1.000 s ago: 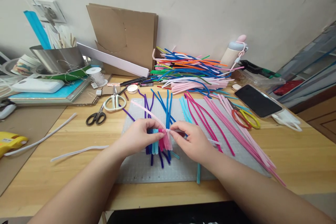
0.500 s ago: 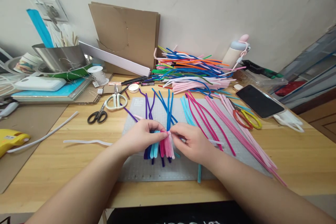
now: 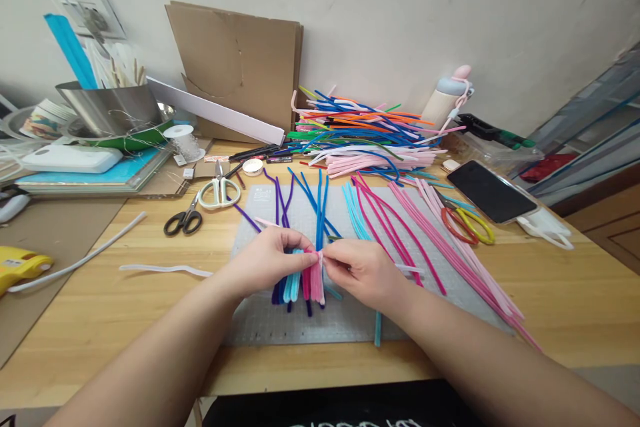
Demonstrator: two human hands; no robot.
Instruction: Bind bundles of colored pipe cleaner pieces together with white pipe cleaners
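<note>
Over the grey cutting mat (image 3: 345, 330), my left hand (image 3: 274, 255) pinches a row of folded pipe cleaners (image 3: 316, 283) by the top. Their bent lower ends hang down side by side in dark purple, blue, light blue, magenta and pale pink. My right hand (image 3: 363, 268) is closed at the pale pink end of the row, thumb against forefinger, its tips almost touching my left thumb. Behind my hands lie loose purple pipe cleaners (image 3: 284, 203) and blue pipe cleaners (image 3: 319, 210). Magenta pipe cleaners (image 3: 387, 220) and long pink pipe cleaners (image 3: 450, 250) spread to the right.
A heap of mixed pipe cleaners (image 3: 370, 127) lies by the wall, beside cardboard sheets (image 3: 233, 73). White-handled scissors (image 3: 219, 193) and black scissors (image 3: 183, 221) rest on the left, a yellow glue gun (image 3: 23, 263) farther out. Red-and-yellow pliers (image 3: 467, 225) and a phone (image 3: 493, 192) are right.
My right hand has turned slightly and closed more tightly at the pale pink end, which now shows narrower. My left hand keeps its pinch. The whole view has shifted a little.
</note>
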